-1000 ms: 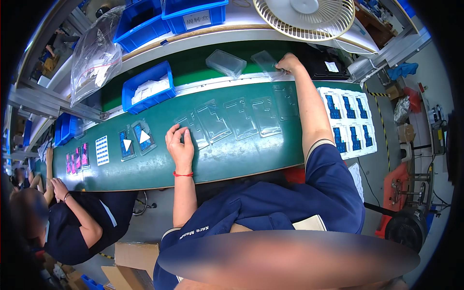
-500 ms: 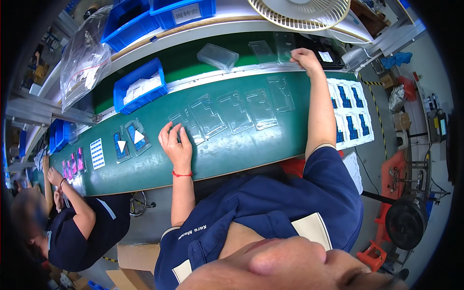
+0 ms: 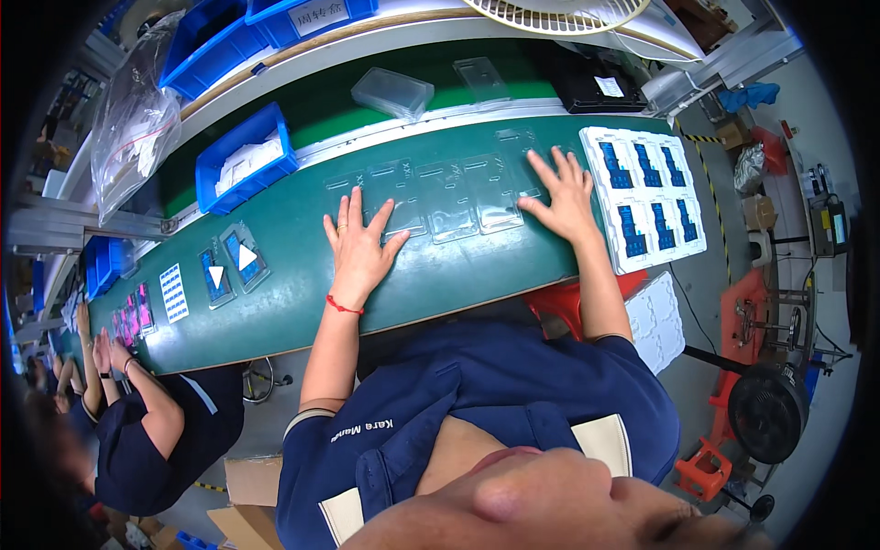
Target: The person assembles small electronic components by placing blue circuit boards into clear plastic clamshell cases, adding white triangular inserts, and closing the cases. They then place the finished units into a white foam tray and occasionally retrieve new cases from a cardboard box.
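Five clear blister shells [image 3: 449, 206] lie toward the desk's [image 3: 449, 280] far edge; left hand [image 3: 359, 249] and right hand [image 3: 572, 209] have fingers [image 3: 356, 211] spread apart.

Bright white light falls over the green surface [image 3: 284, 316], leaving pale sheen toward its left end and glints on the clear trays [image 3: 447, 218] upon it, while the shelf [image 3: 362, 38] beyond it bows under fisheye distortion.

Navy short-sleeved polo [image 3: 399, 426] has a cream collar [image 3: 601, 449], pale cuff trim [image 3: 310, 415], white lettering [image 3: 362, 429]; left hand [image 3: 360, 257] rocks a ring [image 3: 342, 226] plus red cord bracelet [image 3: 343, 305].
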`<state>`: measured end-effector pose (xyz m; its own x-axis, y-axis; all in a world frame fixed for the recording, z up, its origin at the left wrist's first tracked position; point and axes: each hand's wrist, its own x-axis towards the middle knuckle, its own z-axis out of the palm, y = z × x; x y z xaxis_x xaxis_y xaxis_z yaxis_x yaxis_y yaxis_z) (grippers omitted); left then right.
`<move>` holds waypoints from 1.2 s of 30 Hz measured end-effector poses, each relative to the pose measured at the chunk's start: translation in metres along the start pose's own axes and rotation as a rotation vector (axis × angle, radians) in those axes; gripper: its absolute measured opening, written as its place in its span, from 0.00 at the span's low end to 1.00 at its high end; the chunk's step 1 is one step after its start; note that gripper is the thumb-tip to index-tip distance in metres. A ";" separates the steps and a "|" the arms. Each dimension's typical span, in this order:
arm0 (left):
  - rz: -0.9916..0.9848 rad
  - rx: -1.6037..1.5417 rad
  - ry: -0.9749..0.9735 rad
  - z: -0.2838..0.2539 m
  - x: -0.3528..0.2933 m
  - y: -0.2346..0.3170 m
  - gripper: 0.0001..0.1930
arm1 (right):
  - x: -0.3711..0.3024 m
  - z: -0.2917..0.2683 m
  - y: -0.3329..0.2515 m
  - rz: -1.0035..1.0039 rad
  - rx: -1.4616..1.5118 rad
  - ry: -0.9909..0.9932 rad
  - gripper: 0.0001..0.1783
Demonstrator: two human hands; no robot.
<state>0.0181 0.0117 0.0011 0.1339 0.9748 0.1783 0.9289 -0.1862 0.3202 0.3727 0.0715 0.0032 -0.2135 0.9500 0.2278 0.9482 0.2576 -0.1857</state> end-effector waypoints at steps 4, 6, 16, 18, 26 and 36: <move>0.020 0.014 -0.038 -0.008 -0.003 -0.008 0.27 | -0.016 0.002 -0.023 -0.079 -0.038 -0.003 0.52; 0.016 0.008 -0.032 -0.012 -0.005 -0.011 0.27 | -0.022 -0.007 -0.030 -0.109 -0.032 0.010 0.54; 0.128 -0.026 0.115 -0.009 -0.014 0.000 0.31 | -0.015 0.016 -0.017 -0.315 0.059 0.186 0.36; 0.140 -0.030 0.132 -0.006 -0.015 -0.002 0.31 | -0.016 0.015 -0.019 -0.340 0.084 0.214 0.36; 0.203 -0.025 0.107 -0.007 -0.013 0.008 0.32 | -0.029 0.012 -0.007 -0.011 -0.067 0.241 0.39; 0.149 0.025 0.054 0.004 -0.009 0.012 0.38 | -0.023 0.017 -0.019 0.089 0.026 0.293 0.37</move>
<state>0.0296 0.0007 0.0001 0.2524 0.9285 0.2724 0.9085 -0.3243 0.2636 0.3552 0.0481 -0.0146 -0.0496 0.8785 0.4752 0.9530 0.1840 -0.2407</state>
